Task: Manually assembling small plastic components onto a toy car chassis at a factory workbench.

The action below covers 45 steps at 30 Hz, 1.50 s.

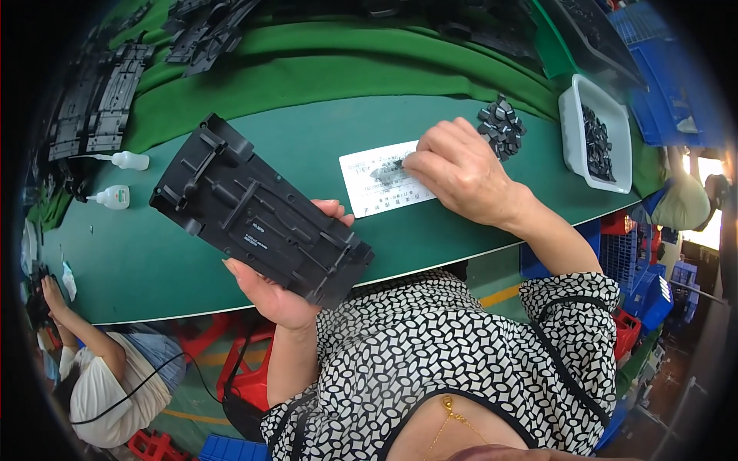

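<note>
Open green table lies at twelve o'clock between the black plastic panel and white card; glue bottles block nine o'clock, clip pile and white tray two o'clock.

One camera only, worn on the person's head and facing steeply down over the chest. It sits close: the patterned blouse fills the lower middle of the frame, and the green table arcs across the upper half, its front edge bent by the fisheye lens. Dark corners ring the picture. A stretch of floor shows at the lower left and right.
</note>
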Each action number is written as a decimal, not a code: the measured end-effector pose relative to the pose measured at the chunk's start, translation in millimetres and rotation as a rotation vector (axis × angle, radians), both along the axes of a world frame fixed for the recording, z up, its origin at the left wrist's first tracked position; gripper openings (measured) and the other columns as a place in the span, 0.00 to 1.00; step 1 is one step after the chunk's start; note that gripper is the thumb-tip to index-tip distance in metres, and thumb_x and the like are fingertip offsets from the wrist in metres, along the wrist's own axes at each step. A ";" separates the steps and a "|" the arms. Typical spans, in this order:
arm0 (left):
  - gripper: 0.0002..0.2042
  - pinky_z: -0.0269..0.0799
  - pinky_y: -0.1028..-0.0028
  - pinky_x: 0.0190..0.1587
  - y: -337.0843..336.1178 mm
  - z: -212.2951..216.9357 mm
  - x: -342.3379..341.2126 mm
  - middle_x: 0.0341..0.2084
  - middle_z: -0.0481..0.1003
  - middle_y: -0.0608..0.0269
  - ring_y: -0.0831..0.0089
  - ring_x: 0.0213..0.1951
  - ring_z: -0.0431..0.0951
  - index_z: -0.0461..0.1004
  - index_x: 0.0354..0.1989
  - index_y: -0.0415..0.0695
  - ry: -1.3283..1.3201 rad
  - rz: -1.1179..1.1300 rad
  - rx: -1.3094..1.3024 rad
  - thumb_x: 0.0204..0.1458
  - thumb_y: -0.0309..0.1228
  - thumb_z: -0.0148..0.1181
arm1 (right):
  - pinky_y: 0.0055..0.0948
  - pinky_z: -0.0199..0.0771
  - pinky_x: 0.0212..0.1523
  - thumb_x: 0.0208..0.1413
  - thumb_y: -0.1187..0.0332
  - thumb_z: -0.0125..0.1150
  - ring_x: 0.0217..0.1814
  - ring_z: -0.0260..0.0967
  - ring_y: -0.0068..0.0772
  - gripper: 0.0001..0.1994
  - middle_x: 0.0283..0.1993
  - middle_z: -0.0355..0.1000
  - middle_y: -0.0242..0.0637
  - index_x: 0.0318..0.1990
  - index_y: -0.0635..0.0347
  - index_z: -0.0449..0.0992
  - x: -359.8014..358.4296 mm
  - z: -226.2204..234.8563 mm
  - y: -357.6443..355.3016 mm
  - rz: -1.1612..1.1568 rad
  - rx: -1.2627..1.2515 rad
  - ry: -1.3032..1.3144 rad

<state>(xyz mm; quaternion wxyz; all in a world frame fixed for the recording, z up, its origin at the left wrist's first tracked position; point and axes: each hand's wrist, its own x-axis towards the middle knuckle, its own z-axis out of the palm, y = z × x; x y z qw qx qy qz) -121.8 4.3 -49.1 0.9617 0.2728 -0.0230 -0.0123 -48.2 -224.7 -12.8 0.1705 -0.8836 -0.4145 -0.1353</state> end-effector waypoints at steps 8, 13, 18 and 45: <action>0.43 0.69 0.55 0.50 1.0 0.2 2.3 0.44 0.69 0.39 0.53 0.46 0.72 0.57 0.56 0.33 -0.001 -0.013 0.005 0.52 0.66 0.24 | 0.28 0.59 0.27 0.42 0.76 0.64 0.27 0.62 0.31 0.06 0.26 0.64 0.34 0.28 0.62 0.73 -4.1 9.7 -1.9 0.016 0.055 0.095; 0.42 0.68 0.52 0.50 2.4 -0.7 1.6 0.44 0.69 0.39 0.52 0.46 0.72 0.57 0.56 0.34 0.029 -0.020 -0.040 0.52 0.65 0.25 | 0.17 0.50 0.20 0.50 0.75 0.59 0.20 0.53 0.12 0.03 0.20 0.60 0.24 0.29 0.64 0.72 2.4 31.3 -1.2 -0.461 0.752 1.184; 0.40 0.67 0.50 0.51 4.5 0.0 0.6 0.45 0.68 0.39 0.50 0.47 0.71 0.57 0.56 0.33 0.033 -0.049 -0.075 0.53 0.63 0.26 | 0.16 0.47 0.19 0.52 0.75 0.57 0.17 0.48 0.12 0.04 0.18 0.57 0.22 0.27 0.62 0.71 0.8 32.9 -4.2 -0.415 1.123 1.602; 0.38 0.69 0.63 0.51 5.1 8.3 3.3 0.47 0.68 0.42 0.59 0.47 0.71 0.61 0.54 0.32 0.041 -0.069 0.093 0.57 0.57 0.20 | 0.26 0.53 0.22 0.30 0.80 0.68 0.22 0.59 0.27 0.19 0.24 0.59 0.28 0.37 0.63 0.77 -55.1 4.5 77.4 0.478 0.404 0.025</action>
